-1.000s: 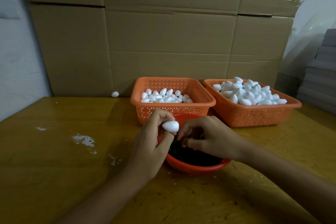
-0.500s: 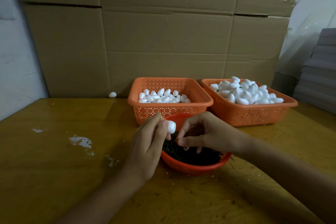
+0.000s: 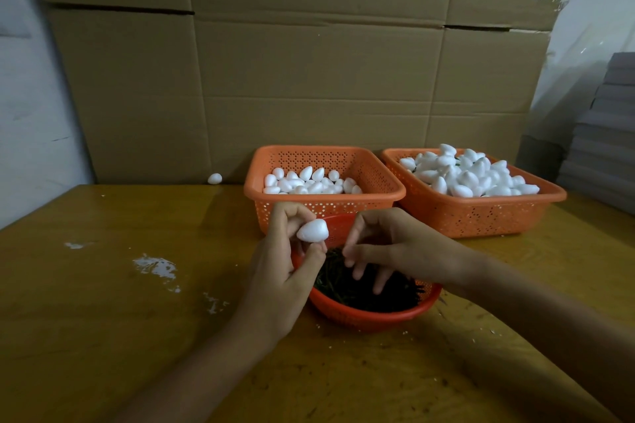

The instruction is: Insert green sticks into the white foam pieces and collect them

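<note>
Just over the red bowl [image 3: 371, 317] rim: foam piece [image 3: 312, 229] in left hand [image 3: 277, 273] pinch; right hand [image 3: 403, 247] grip unclear.

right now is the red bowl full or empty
Partly full: dark green sticks lie piled in the red bowl, its far wall bare above them.

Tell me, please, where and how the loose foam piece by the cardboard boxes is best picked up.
Pinch the loose foam piece across its middle, fingers left and right, coming from above and in front. It lies on the table by the cardboard boxes, so there is probably little room behind it, and its rounded ends would likely slip.
</note>
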`<state>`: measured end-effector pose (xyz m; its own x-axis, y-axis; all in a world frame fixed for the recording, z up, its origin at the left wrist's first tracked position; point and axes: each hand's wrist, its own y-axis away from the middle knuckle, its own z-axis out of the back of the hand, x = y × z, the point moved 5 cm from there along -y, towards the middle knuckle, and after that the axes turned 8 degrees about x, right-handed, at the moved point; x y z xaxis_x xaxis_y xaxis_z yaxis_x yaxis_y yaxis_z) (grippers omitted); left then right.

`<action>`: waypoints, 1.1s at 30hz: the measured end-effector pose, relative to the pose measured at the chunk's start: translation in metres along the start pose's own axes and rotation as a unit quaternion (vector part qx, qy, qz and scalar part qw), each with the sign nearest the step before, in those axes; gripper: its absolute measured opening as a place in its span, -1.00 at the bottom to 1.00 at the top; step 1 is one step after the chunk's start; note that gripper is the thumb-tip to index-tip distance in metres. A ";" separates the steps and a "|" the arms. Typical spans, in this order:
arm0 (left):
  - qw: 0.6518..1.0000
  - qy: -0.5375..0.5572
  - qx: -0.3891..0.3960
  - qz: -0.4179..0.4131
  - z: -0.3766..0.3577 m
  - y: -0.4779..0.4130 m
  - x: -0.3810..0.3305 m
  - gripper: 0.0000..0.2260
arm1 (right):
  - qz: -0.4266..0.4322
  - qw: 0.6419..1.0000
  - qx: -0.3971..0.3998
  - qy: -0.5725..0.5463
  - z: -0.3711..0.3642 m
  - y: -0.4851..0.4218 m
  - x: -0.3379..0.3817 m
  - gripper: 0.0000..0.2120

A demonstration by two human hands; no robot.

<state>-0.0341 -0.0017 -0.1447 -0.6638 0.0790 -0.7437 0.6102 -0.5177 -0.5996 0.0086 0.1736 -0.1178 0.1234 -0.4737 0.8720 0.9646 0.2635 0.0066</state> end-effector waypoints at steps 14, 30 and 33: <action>1.000 0.003 0.000 -0.025 0.000 -0.003 0.001 -0.69 | 0.065 0.991 -0.062 -0.101 0.016 0.006 0.003 -0.89; 1.000 -0.009 0.022 -0.003 -0.001 0.000 0.001 -0.82 | 0.093 0.993 -0.042 -0.061 0.013 0.009 0.007 -0.94; 0.999 -0.021 0.024 -0.003 0.000 -0.001 0.002 -0.78 | 0.091 0.993 -0.051 -0.052 0.012 0.009 0.007 -0.95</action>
<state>-0.0354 -0.0010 -0.1456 -0.6865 0.0466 -0.7256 0.5845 -0.5582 -0.5889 0.0150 0.1823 -0.1055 0.2788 -0.3344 0.9002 0.9475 0.2484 -0.2012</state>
